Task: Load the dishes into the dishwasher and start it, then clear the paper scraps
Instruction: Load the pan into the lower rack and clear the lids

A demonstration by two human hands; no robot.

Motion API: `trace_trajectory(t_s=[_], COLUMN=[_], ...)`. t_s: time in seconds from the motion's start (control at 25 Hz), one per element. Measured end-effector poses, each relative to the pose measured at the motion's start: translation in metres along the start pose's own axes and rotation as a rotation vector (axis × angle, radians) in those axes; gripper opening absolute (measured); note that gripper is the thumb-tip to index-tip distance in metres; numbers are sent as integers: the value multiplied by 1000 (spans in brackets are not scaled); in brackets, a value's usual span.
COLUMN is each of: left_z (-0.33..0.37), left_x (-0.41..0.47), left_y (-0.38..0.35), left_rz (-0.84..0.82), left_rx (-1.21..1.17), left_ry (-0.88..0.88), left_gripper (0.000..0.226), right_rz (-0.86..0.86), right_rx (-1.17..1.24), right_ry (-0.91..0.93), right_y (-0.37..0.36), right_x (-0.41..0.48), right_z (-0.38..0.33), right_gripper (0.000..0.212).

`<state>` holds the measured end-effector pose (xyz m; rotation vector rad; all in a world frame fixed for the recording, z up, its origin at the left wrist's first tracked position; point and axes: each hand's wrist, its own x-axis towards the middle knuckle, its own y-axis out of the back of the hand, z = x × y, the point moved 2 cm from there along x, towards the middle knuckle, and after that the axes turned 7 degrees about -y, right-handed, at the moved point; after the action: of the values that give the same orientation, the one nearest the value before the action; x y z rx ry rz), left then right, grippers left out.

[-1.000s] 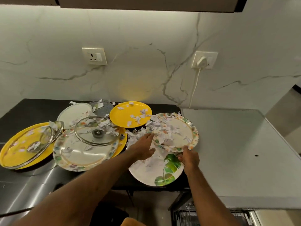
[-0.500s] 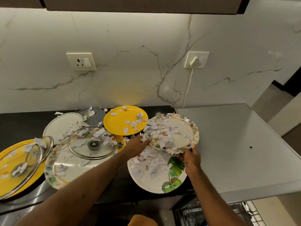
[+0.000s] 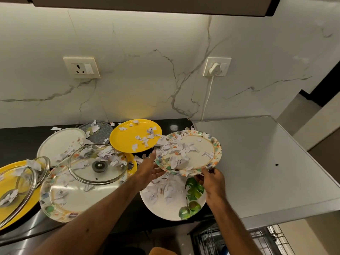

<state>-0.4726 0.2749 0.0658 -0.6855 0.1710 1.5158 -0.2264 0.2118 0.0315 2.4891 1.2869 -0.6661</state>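
We hold a floral-rim plate (image 3: 202,150) up in the air with both hands, and it tips down a little toward the left. Our right hand (image 3: 214,182) pinches its near edge with the fingers closed on the rim. Our left hand (image 3: 150,169) is open, with the fingers spread under the plate's left edge. Torn paper scraps (image 3: 176,153) lie all over the plate. Right under it, at the front edge of the black counter (image 3: 20,137), sits a white plate with green leaves (image 3: 191,199), and it has scraps on it too. Behind our left hand a yellow plate (image 3: 128,137) sits near the back of the counter. To the left, a glass lid (image 3: 98,164) rests on another floral plate (image 3: 73,203). At the far left edge a second glass lid (image 3: 20,183) lies on a big yellow plate (image 3: 9,168). A plain white plate (image 3: 60,142) sits behind them. The grey worktop (image 3: 257,162) is on the right. Below it, at the bottom, we see the wire rack of the open dishwasher (image 3: 239,242).
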Motion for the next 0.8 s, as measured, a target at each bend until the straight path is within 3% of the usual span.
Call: trace_trajectory(t_s=[0.28,0.6,0.72,0.8], left_z=[-27,-13,1,9], left_x=[-3,-18,-20,-18], left_y=[8,-8,2,19], left_rz=[2,-77,-16,35], left_rx=[9,-246,-249,-245], left_ry=[40,-40,-127,-185], left_gripper=[51,53,58,63], right_rz=[-27,-223,-254,-103], right_rx=[69,159,-157,-502], right_ry=[-28,-22,53,261], right_y=[20,-3,-6,0], right_x=[-24,-68,-85,-94], right_z=[23,-9,-26,-38], right_gripper=[17,23,28,42])
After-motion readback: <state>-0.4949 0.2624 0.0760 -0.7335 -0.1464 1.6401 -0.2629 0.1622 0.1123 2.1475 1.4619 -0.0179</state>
